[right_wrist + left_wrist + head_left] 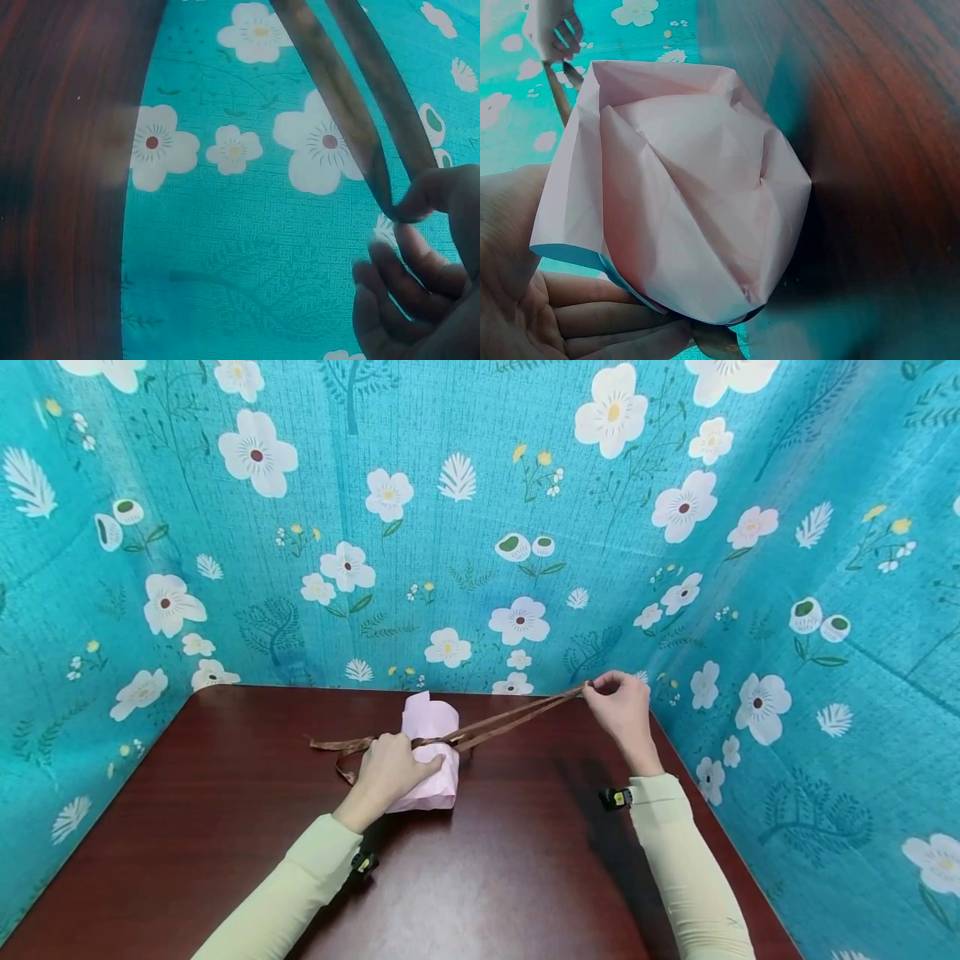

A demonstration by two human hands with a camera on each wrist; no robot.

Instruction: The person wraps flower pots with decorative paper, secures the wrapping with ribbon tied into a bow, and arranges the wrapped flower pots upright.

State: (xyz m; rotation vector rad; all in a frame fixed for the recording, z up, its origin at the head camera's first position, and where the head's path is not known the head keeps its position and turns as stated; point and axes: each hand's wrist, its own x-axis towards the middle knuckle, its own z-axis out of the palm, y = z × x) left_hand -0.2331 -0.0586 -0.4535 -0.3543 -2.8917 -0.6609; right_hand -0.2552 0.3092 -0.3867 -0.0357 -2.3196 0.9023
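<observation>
A package wrapped in pale pink paper (438, 781) lies on the dark table, with a brown ribbon (510, 720) across its middle. My left hand (386, 772) holds the package at its left side, thumb over the top. In the left wrist view the folded paper end (690, 195) faces the camera, and the fingers reach along its side. Off to the right, raised above the table, my right hand (621, 708) pinches the ribbon between thumb and forefinger. Two strands of ribbon (337, 97) run taut from that pinch back to the package. Part of the ribbon under the left hand is hidden.
The dark red wooden table (225, 827) has its far edge just beyond the package. A turquoise flowered cloth (450, 527) hangs behind and along both sides. A loose ribbon end (330, 745) and a small loop stick out left of the left hand.
</observation>
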